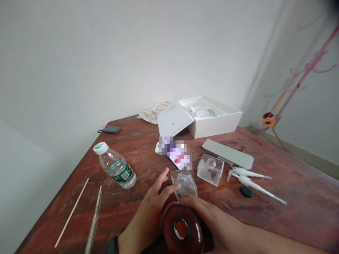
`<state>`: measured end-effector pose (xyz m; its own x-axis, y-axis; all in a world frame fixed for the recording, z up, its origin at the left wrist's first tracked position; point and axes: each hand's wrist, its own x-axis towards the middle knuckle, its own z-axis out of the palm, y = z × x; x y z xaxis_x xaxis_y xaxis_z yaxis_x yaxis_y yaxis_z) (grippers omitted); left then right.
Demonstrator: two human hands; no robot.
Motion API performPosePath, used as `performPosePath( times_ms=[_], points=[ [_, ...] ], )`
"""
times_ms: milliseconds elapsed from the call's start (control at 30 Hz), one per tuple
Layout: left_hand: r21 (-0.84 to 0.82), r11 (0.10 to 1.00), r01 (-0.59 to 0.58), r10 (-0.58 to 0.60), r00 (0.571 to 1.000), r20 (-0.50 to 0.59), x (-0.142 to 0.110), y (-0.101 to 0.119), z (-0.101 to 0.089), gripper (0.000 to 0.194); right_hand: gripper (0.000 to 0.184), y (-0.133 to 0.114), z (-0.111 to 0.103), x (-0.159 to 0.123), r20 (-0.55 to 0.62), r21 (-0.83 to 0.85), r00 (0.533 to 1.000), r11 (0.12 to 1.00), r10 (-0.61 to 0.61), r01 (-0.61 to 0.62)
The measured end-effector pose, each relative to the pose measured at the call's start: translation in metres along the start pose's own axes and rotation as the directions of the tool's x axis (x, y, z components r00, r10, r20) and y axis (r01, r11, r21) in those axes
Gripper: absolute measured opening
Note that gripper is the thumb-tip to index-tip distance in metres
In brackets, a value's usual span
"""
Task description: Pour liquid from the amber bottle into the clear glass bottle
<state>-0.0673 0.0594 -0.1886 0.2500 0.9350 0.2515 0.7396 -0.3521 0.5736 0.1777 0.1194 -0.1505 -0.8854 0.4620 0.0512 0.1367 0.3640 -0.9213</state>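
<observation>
A dark red-brown bottle [172, 225] with a round open mouth stands close to me at the bottom centre. My right hand [205, 211] curls round its far right side, with some fingers hidden behind it. Against its left side lies my left hand [150, 208], fingers stretched forward and apart. One of those fingertips overlaps a clear square bottle [186, 185]; I cannot tell whether it touches. A second clear square bottle [209, 173], uncapped, with bubbles inside, stands to the right. Two white pump heads [246, 180] with long tubes lie beyond it, near a black cap [247, 192].
A water bottle [118, 169] and two thin sticks [72, 211], one wrapped, are at left. Farther back are a phone [178, 157], a silver case [227, 153], an open white box [217, 125], a cloth [153, 113] and a small grey device [111, 129]. A wall backs the table.
</observation>
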Motion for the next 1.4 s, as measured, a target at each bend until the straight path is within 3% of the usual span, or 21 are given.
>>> performPosePath(
  times_ms=[267,500,767,1033,1400],
  points=[
    [0.008,0.999,-0.051,0.051,0.999,-0.018,0.002,-0.005,0.001,0.054,0.082,0.005,0.001,0.001,0.011,-0.032,1.0,0.999,0.003,-0.003],
    [-0.071,0.997,0.041,-0.042,0.999,-0.006,0.002,-0.001,0.001,0.049,0.082,0.004,0.001,-0.001,-0.012,-0.036,1.0,0.999,-0.025,0.024],
    [-0.18,0.983,0.021,-0.036,0.996,-0.082,0.002,0.002,0.0,0.043,0.083,-0.003,-0.001,0.0,-0.008,-0.039,0.999,0.999,-0.032,0.032],
    [-0.196,0.98,0.032,-0.052,0.994,-0.096,0.003,0.004,-0.002,0.034,0.091,0.002,0.001,-0.002,-0.014,-0.058,1.0,0.998,0.016,-0.017],
    [-0.221,0.971,0.09,-0.128,0.978,-0.167,0.007,0.011,-0.002,0.021,0.088,0.005,0.001,-0.004,-0.054,-0.013,0.998,0.999,0.03,-0.03]
  ],
)
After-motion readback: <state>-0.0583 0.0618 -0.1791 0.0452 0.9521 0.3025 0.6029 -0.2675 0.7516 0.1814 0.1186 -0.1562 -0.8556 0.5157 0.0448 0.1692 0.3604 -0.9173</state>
